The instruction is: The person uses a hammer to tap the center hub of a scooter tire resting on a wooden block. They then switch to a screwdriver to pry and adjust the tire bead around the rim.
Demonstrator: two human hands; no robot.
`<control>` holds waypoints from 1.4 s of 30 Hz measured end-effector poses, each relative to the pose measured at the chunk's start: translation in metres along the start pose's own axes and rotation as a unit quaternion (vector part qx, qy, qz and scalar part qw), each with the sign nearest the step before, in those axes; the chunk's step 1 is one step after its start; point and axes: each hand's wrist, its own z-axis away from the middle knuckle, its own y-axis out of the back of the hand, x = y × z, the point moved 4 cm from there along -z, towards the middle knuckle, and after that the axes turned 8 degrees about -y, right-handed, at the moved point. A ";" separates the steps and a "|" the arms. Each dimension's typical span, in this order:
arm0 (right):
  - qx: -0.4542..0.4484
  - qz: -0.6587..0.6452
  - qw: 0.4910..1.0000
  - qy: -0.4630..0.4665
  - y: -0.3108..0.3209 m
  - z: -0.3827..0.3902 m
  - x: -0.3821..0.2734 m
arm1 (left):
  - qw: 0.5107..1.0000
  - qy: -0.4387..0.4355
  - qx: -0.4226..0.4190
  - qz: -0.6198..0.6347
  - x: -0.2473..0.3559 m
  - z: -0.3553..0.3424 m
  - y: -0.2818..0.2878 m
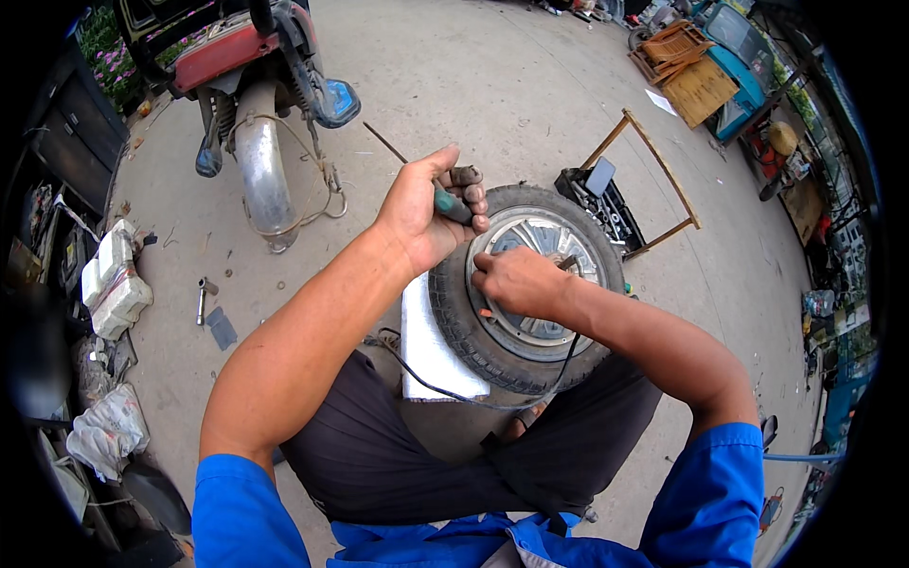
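Observation:
A screwdriver with a green and black handle lies in my left hand, its thin dark shaft pointing up and to the left. My fingers curl around the handle, just above the left edge of a wheel. That wheel has a black tyre and a silver metal hub, and it lies on its side in front of my knees. My right hand rests on the hub near the rim with its fingers pinched together; whatever is between them is hidden. A black cable loops from the hub over the tyre.
A silvery sheet lies partly under the tyre. Beyond the wheel are a black toolbox and a wooden frame. A red motor vehicle stands far left. A socket wrench and white foam blocks lie at left.

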 end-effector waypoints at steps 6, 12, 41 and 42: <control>0.003 -0.018 1.000 0.006 0.004 0.002 0.002 | 1.000 0.004 -0.017 -0.001 -0.001 -0.001 0.002; -0.005 -0.010 1.000 -0.007 0.002 0.000 0.000 | 1.000 0.007 -0.022 0.002 -0.001 -0.001 0.002; -0.007 0.029 0.999 -0.021 0.000 0.002 -0.006 | 0.999 0.015 -0.030 0.029 -0.004 -0.002 0.003; -0.006 0.027 0.999 -0.019 0.000 0.002 -0.005 | 0.999 0.017 -0.031 0.031 -0.004 -0.002 0.003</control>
